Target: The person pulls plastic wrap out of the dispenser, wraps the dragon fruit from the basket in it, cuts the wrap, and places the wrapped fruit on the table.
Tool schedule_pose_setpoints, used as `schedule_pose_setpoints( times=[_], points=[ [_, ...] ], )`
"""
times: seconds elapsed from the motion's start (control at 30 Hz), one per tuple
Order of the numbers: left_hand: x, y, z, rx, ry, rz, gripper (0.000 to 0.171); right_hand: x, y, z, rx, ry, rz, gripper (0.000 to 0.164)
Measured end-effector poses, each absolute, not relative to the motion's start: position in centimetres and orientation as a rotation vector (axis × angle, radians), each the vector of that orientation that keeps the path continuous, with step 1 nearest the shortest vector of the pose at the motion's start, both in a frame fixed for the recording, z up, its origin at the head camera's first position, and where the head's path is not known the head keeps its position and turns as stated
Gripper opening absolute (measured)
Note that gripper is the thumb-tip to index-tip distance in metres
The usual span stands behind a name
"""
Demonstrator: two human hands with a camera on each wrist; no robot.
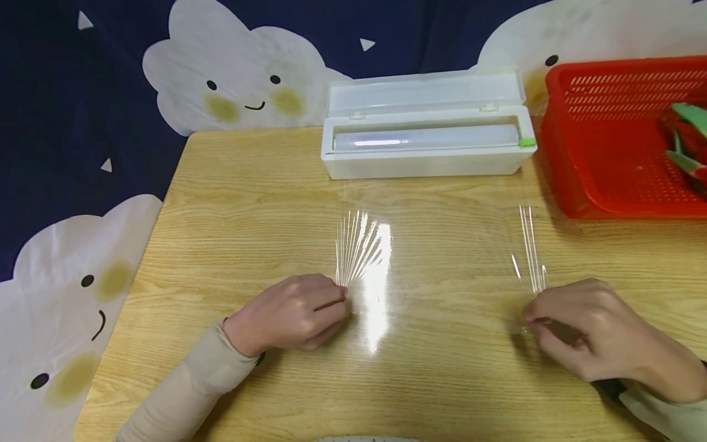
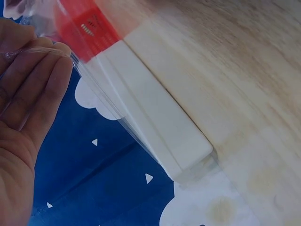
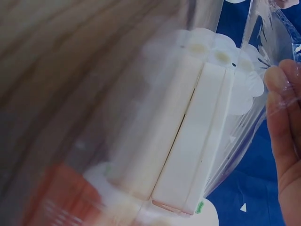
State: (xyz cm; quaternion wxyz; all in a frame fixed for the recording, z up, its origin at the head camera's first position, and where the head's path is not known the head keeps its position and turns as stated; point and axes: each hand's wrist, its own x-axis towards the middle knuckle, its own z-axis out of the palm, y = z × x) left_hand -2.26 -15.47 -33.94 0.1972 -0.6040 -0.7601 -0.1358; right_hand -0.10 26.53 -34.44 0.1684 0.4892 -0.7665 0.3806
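A sheet of clear plastic wrap (image 1: 377, 270) stretches from a white dispenser box (image 1: 431, 161) toward my two hands. My left hand (image 1: 295, 312) pinches its near left corner, where creases fan out from the fingertips. At the near right corner, my right hand (image 1: 593, 328) pinches the film between thumb and fingers. The box lid (image 1: 425, 92) stands up at the back, and a roll of wrap (image 1: 442, 136) lies inside. In the right wrist view the film (image 3: 256, 33) runs from the fingers toward the box; the left wrist view shows the box (image 2: 150, 108) behind taut film.
A red plastic basket (image 1: 585, 178) stands right of the box, with green and red items (image 1: 687, 156) partly in view inside. A green tab (image 1: 527, 142) marks the box's right end. Dark blue cloud-print cloth (image 1: 265, 15) borders the wooden table (image 1: 232, 202). A white edge (image 1: 367, 439) shows at the bottom.
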Motion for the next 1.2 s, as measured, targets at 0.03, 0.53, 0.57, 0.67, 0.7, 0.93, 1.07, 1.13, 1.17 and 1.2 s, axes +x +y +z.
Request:
schedule_pose_setpoints(
  times=[0.03,0.53,0.57,0.67,0.7,0.93,1.07,1.13,1.17,1.2],
  points=[
    [-2.2,-15.5,-33.9,-1.690,-2.129,-0.380,0.025,-0.1,26.6,-34.5,1.391,-2.183,1.084,0.035],
    [-2.0,-15.4,-34.5,-1.702,-2.116,-0.400,0.027,0.4,26.5,-34.5,1.402,-2.225,1.082,0.033],
    [-2.0,-15.4,-34.5,-1.702,-2.116,-0.400,0.028,0.4,26.5,-34.5,1.402,-2.229,1.084,0.033],
    [-1.9,-15.4,-34.5,-1.703,-2.117,-0.399,0.029,0.5,26.7,-34.6,1.405,-2.251,1.075,0.031],
    [-1.9,-15.4,-34.5,-1.703,-2.121,-0.400,0.030,0.5,26.7,-34.7,1.409,-2.258,1.070,0.031],
    [-1.7,-15.4,-34.7,-1.707,-2.129,-0.390,0.030,0.6,26.9,-34.9,1.419,-2.332,1.005,0.027],
    [-1.7,-15.4,-34.9,-1.712,-2.122,-0.392,0.029,0.8,27.1,-35.0,1.405,-2.393,0.989,0.014],
    [-1.6,-15.4,-34.9,-1.714,-2.124,-0.395,0.029,0.9,27.2,-35.0,1.402,-2.420,0.979,0.020],
    [-1.6,-15.4,-35.0,-1.716,-2.125,-0.398,0.028,0.9,27.2,-35.0,1.403,-2.427,0.978,0.025],
    [-1.6,-15.4,-35.0,-1.716,-2.129,-0.398,0.028,0.9,27.2,-35.0,1.405,-2.430,0.975,0.027]
  ],
)
